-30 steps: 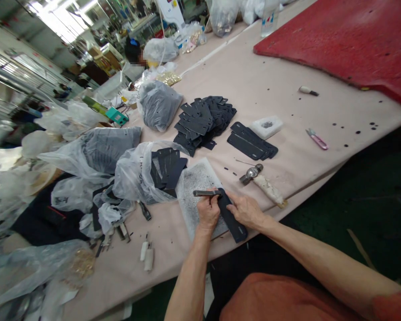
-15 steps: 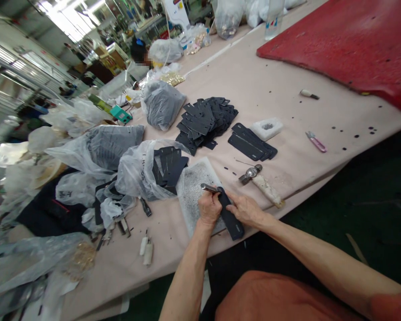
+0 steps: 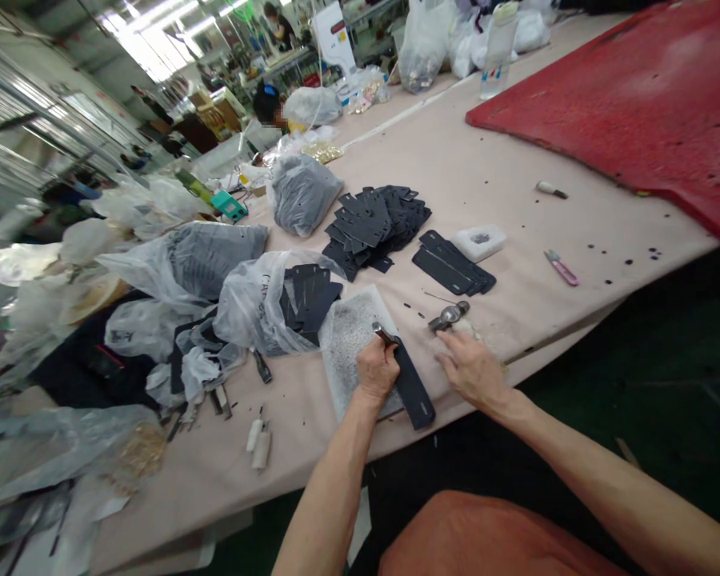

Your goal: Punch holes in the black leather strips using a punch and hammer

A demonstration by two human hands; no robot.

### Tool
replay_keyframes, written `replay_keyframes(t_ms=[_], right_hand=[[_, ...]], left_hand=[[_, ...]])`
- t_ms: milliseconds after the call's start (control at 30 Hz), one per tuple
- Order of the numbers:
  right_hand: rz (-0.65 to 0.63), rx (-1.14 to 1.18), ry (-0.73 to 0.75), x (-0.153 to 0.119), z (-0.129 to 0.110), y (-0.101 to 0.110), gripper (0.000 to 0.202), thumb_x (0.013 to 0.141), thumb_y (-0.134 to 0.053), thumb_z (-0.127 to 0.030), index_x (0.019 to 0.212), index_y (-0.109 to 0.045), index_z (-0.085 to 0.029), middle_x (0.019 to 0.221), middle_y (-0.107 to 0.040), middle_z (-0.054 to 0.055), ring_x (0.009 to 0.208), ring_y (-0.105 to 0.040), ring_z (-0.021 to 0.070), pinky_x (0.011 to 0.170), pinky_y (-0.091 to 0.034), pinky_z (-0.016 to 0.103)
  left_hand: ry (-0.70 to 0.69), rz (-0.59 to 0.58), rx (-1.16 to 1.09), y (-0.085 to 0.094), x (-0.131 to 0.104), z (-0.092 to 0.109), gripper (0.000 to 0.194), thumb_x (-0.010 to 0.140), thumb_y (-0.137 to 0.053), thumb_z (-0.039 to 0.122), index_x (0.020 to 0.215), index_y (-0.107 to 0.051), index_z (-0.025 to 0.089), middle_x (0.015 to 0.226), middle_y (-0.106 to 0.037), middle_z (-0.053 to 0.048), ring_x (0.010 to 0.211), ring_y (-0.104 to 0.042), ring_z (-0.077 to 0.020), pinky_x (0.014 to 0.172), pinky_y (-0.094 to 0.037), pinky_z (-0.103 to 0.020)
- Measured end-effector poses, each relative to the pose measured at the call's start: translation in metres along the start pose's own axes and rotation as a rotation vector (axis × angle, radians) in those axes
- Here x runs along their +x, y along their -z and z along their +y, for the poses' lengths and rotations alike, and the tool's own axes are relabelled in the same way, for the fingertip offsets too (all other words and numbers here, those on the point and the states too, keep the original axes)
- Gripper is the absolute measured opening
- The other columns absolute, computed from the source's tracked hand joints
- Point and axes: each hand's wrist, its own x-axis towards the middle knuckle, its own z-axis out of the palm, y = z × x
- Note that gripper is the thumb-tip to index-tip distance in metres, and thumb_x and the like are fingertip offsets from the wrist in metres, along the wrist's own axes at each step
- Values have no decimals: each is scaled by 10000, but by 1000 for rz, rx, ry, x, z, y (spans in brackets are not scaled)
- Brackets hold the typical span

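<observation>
My left hand (image 3: pixel 377 368) is closed around a metal hole punch (image 3: pixel 385 333), held over the upper end of a long dark strip (image 3: pixel 416 390). The strip lies across the edge of a white, speckled block (image 3: pixel 345 320). My right hand (image 3: pixel 473 370) has its fingers stretched out and apart, at the handle of a ball-peen hammer (image 3: pixel 450 315). That hand covers most of the pale handle; the metal head shows beyond the fingertips.
A small stack of dark strips (image 3: pixel 450 264) sits by a smaller white block (image 3: pixel 481 242). Behind is a heap of dark pieces (image 3: pixel 375 224). Pink thread snips (image 3: pixel 562 268) lie to the right. Plastic bags (image 3: pixel 252 304) crowd the left, near white-handled tools (image 3: pixel 262 444).
My right hand has left the dark strip and moved right to the hammer handle. My left hand still grips the punch in nearly the same place.
</observation>
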Motion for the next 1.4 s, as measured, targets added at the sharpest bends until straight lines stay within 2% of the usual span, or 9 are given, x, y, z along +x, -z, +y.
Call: replay_keyframes(t_ms=[200, 433, 567, 733, 833, 1000, 1133, 1333, 1400], right_hand=[[-92, -203, -129, -3, 52, 20, 497, 784, -617, -361, 1190, -553, -81, 1053, -542, 169, 994, -512, 300, 864, -401, 401], [-427, 1059, -683, 10, 38, 18, 681, 620, -632, -252, 1250, -387, -167, 770, -542, 24, 565, -512, 140, 448, -353, 238], [-325, 1168, -794, 14, 23, 30, 734, 580, -619, -205, 1282, -412, -157, 693, -514, -11, 474, -452, 91, 383, -278, 187], [-163, 836, -308, 23, -32, 100, 791, 734, -626, -299, 1471, -359, -199, 529, -467, -50, 437, -443, 108, 409, -349, 202], [127, 576, 117, 29, -72, 150, 670, 837, -603, -346, 1464, -415, -203, 813, -646, 24, 582, -544, 95, 572, -479, 215], [199, 175, 551, 32, -87, 151, 604, 933, -487, -269, 1509, -328, -180, 1208, -622, 101, 966, -645, 173, 828, -523, 289], [-28, -155, 638, 33, -84, 146, 537, 913, -458, -217, 1448, -426, -186, 1054, -674, 91, 814, -667, 222, 671, -537, 337], [468, 132, 638, 35, -111, 178, 651, 923, -519, -218, 1526, -279, -167, 1180, -631, 102, 894, -642, 140, 807, -526, 246], [382, 64, 679, 37, -103, 166, 663, 923, -490, -196, 1538, -245, -165, 1086, -655, 97, 793, -635, 133, 757, -531, 256]], left_hand=[[5, 3, 3, 0, 2, 2, 95, 846, -533, 171, 859, -622, 142, 791, -661, -52, 746, -631, -183, 683, -446, -269], [43, -7, -32, -1, 1, 4, 64, 823, -553, 146, 851, -611, 149, 780, -659, -45, 768, -634, -176, 707, -452, -261], [43, 11, -61, -2, 0, 4, 74, 814, -549, 122, 838, -614, 151, 763, -649, -52, 798, -638, -173, 729, -462, -254], [40, 6, -70, -3, -1, 2, 78, 826, -549, 141, 871, -612, 150, 757, -642, -56, 783, -630, -179, 712, -463, -265], [34, -15, -87, -1, 0, 2, 76, 840, -524, 138, 864, -594, 156, 782, -645, -50, 765, -623, -175, 697, -457, -273], [43, -20, -81, 0, 1, 3, 51, 846, -524, 148, 852, -572, 165, 775, -640, -53, 750, -617, -174, 679, -450, -279], [47, -34, -73, -3, 0, 1, 70, 851, -510, 161, 858, -578, 173, 770, -637, -71, 761, -621, -181, 684, -456, -290], [71, -62, -79, -2, 0, 1, 62, 847, -519, 173, 842, -580, 163, 789, -644, -61, 787, -621, -184, 710, -450, -291], [78, -59, -69, -2, -1, 2, 60, 844, -521, 175, 832, -579, 163, 779, -641, -58, 776, -618, -181, 701, -441, -289]])
